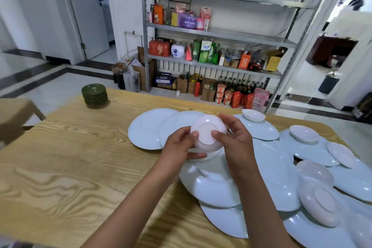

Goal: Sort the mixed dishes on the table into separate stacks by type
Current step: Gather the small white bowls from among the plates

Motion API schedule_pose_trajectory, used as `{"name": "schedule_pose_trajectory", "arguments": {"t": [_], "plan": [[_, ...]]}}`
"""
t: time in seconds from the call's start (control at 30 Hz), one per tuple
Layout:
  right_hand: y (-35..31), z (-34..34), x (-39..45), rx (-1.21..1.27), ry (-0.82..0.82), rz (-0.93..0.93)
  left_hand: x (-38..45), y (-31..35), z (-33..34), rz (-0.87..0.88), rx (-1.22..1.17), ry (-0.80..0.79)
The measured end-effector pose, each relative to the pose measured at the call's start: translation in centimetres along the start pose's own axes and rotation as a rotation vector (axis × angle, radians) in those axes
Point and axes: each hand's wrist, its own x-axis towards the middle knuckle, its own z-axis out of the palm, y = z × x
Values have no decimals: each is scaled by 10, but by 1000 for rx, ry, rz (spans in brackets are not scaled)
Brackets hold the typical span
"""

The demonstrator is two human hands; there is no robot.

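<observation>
- Both hands up over the middle of the wooden table, sharing one small white dish.
- Dish tipped with its underside and foot ring toward the camera, held above the big plates.
- Left hand closed on the dish's lower left edge, thumb on the underside, fingers curled beneath.
- Right hand closed on the right edge, thumb pressed on the foot ring, fingers wrapped behind.
- Large pale-blue plates spread overlapping across the table's right half, unsorted.
- More small white dishes lie scattered on top of those plates, toward the right; one near the bottom right lies upside down.
- Stack of dark green saucers stands alone at the far left corner of the table, well apart from the rest.
- Metal shelf unit with packaged goods behind the table.
</observation>
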Motion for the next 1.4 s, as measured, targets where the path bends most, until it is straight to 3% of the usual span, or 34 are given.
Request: {"name": "schedule_pose_trajectory", "arguments": {"t": [0.2,0.33,0.57,0.67,0.77,0.93,1.23,1.4], "plan": [[15,68,7,-183,-156,-88,-1,15,-70,118,-67,157],[25,118,15,-418,-289,-162,-7,29,-115,245,9,279],[51,190,31,-667,-461,-198,18,29,-220,477,713,564],[69,211,38,-764,-538,-250,31,20,-252,445,829,620],[86,225,44,-851,-550,-253,52,3,-276,332,745,614],[107,239,45,-921,-482,-289,98,-17,-294,326,1150,507],[124,240,55,-868,-358,-240,183,-24,-290,396,1379,272],[125,234,70,-843,-282,-220,212,-23,-290,392,1471,267]]}}
